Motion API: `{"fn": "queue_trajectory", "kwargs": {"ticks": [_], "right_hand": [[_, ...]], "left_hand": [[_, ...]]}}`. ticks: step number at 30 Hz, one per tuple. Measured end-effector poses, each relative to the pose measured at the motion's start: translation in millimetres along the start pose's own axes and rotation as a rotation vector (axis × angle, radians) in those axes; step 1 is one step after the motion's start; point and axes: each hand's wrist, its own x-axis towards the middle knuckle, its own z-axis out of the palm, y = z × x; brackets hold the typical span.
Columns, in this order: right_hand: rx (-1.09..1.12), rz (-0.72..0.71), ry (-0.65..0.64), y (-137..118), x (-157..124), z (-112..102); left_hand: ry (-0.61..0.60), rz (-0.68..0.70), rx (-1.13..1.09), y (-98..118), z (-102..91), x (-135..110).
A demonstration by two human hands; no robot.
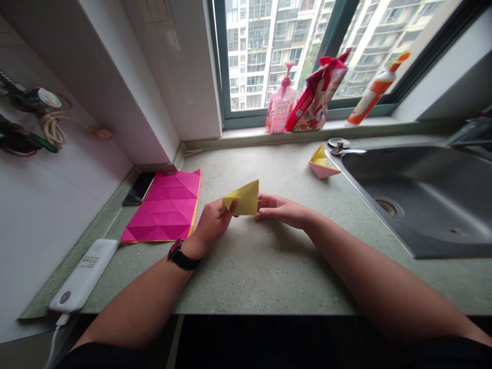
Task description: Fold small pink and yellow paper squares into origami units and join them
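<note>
My left hand (210,224) is shut on a folded yellow paper (243,200), gripping its left end above the speckled green countertop (246,271). My right hand (280,211) comes in from the right, its fingertips at the paper's right corner. Whether those fingers grip the paper is hidden. A black-strapped smartwatch (182,254) sits on my left wrist. Further left lies a creased magenta sheet (161,207) with a yellow edge. A small folded paper model (323,163), pink and yellow, stands ahead of my right hand.
A steel sink (415,200) with a tap (469,130) fills the right side. A phone (139,188) and a white power bank (82,274) lie at the left. A pink pump bottle (282,100), red gift bag (317,92) and orange-capped bottle (374,89) stand on the windowsill.
</note>
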Motion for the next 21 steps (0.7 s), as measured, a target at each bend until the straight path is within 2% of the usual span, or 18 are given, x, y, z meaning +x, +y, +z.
{"fn": "queue_trajectory", "kwargs": {"ticks": [3,6,9,10,12,14,16,18,21], "right_hand": [[-0.093,0.018,0.055,8.1,4.5,6.1],[-0.095,0.034,0.199,13.7,8.3,4.2],[-0.036,-0.013,0.371,12.4,9.6,-2.2],[-0.011,-0.032,0.423,10.9,9.6,-4.3],[0.041,-0.052,0.497,7.8,9.3,-7.6],[0.077,-0.051,0.528,5.7,9.2,-9.3],[0.081,-0.043,0.533,4.9,9.6,-9.6],[0.066,-0.036,0.526,5.1,10.4,-9.4],[0.053,-0.029,0.505,6.3,11.2,-10.3]], "left_hand": [[-0.076,-0.014,-0.023,-2.7,4.5,-1.0],[-0.119,-0.012,-0.007,-7.0,4.9,-2.3],[-0.164,0.046,-0.050,-15.5,2.6,-2.5],[-0.149,0.073,-0.065,-19.1,2.0,-2.0],[-0.037,0.134,-0.059,-26.0,1.5,-0.2],[0.113,0.203,0.004,-30.2,1.1,2.0],[0.212,0.270,0.095,-30.3,-0.2,3.7],[0.234,0.331,0.183,-27.3,-2.6,4.6],[0.197,0.404,0.273,-21.5,-6.7,4.5]]}}
